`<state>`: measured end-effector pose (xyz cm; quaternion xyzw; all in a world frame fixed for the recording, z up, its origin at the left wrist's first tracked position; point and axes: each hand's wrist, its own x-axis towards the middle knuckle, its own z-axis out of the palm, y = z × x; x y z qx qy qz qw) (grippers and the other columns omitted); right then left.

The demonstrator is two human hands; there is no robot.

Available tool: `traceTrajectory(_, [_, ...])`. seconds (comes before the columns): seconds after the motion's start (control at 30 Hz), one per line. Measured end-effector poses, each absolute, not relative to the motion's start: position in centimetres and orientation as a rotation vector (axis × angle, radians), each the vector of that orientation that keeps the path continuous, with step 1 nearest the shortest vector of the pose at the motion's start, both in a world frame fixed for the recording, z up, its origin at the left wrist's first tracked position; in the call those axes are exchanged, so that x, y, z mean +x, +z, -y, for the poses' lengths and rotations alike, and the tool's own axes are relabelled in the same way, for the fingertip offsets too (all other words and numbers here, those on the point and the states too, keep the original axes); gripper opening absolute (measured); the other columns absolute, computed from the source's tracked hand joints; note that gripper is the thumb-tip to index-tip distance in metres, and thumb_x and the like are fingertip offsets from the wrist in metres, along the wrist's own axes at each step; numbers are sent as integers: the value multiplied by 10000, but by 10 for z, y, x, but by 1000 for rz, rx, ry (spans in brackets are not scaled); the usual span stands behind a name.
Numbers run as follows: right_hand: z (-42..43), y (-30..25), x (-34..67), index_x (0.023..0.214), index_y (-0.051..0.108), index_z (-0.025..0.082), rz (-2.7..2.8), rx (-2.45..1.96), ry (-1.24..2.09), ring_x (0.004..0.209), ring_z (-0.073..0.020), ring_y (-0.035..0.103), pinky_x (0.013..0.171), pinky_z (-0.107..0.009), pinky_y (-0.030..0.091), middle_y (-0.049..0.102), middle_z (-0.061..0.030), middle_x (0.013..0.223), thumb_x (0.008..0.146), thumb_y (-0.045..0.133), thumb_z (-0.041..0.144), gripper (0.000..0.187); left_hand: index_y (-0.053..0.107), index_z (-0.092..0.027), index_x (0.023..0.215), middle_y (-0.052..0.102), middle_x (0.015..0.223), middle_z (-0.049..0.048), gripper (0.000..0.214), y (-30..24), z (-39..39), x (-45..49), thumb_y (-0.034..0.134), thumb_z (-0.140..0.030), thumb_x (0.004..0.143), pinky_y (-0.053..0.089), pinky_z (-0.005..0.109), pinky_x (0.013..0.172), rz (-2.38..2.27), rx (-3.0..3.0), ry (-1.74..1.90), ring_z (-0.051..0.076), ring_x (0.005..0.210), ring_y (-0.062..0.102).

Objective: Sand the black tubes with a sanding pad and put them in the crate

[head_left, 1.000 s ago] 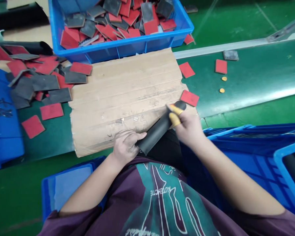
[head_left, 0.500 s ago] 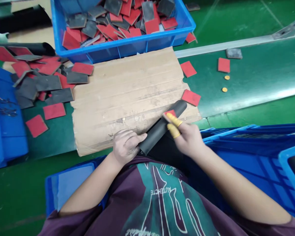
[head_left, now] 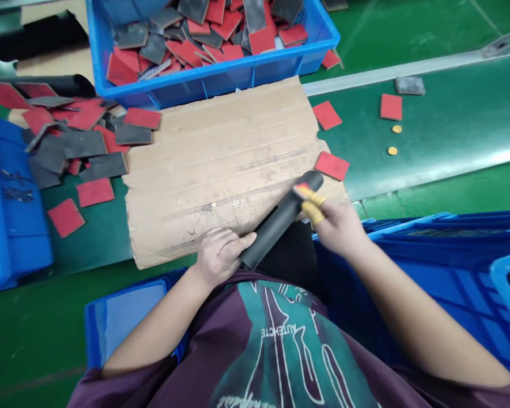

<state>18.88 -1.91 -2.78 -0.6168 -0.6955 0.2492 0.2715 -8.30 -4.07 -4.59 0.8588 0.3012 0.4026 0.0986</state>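
A black foam tube (head_left: 278, 222) lies slantwise over the near edge of a cardboard sheet (head_left: 221, 164). My left hand (head_left: 219, 255) is closed round the tube's near end. My right hand (head_left: 336, 225), with yellow finger cots on two fingertips, pinches a small red piece (head_left: 301, 187) against the tube near its far end. A red square pad (head_left: 332, 165) lies on the cardboard's right edge just beyond the tube.
A blue bin (head_left: 212, 51) full of red and grey pads stands behind the cardboard. More pads (head_left: 74, 141) are heaped at the left. Loose pads and two yellow discs (head_left: 392, 151) lie on the green belt at the right. Blue crates (head_left: 442, 249) flank my lap.
My right hand has slid a little further up the tube toward its far end, still pinching the red piece. The left hand keeps its grip.
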Motion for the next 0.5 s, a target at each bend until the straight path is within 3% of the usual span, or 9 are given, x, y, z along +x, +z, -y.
traceTrajectory(0.07, [11, -29, 193, 1271, 686, 215, 1750, -1670, 630, 1103, -261, 696, 967, -407, 561, 738, -55, 1199, 929, 474, 395, 441, 608, -186, 1185, 574, 627, -19, 283, -48, 41, -84, 439, -180, 957, 402, 259, 529, -898, 2527, 1192, 126, 516, 516])
traceTrajectory(0.1, [8, -28, 194, 1268, 687, 213, 1729, -1670, 630, 1129, -261, 685, 982, -412, 555, 731, -52, 1215, 930, 468, 388, 439, 608, -184, 1183, 582, 637, -13, 288, -48, 42, -85, 447, -162, 945, 416, 261, 538, -899, 2528, 1184, 129, 527, 526])
traceTrajectory(0.27, [5, -20, 184, 1309, 666, 260, 2029, -1760, 679, 730, -240, 738, 723, -378, 605, 794, -68, 935, 941, 502, 413, 431, 610, -189, 1203, 591, 626, -5, 387, -48, 40, -84, 445, -64, 876, 437, 265, 553, -922, 2621, 1110, 146, 533, 543])
traceTrajectory(0.4, [-9, -13, 187, 1239, 708, 285, 1836, -1941, 601, 922, -248, 736, 821, -382, 593, 760, -44, 1141, 956, 500, 325, 354, 575, -194, 1288, 578, 603, -11, 500, -45, 38, -81, 423, -25, 843, 412, 269, 536, -835, 2705, 1088, 151, 502, 529])
traceTrajectory(0.5, [-7, -7, 185, 1272, 689, 286, 1915, -1954, 661, 861, -251, 742, 776, -381, 592, 779, -58, 1066, 961, 505, 366, 370, 576, -180, 1296, 582, 597, -5, 512, -43, 34, -79, 428, -7, 838, 401, 272, 535, -768, 2763, 1077, 153, 497, 522])
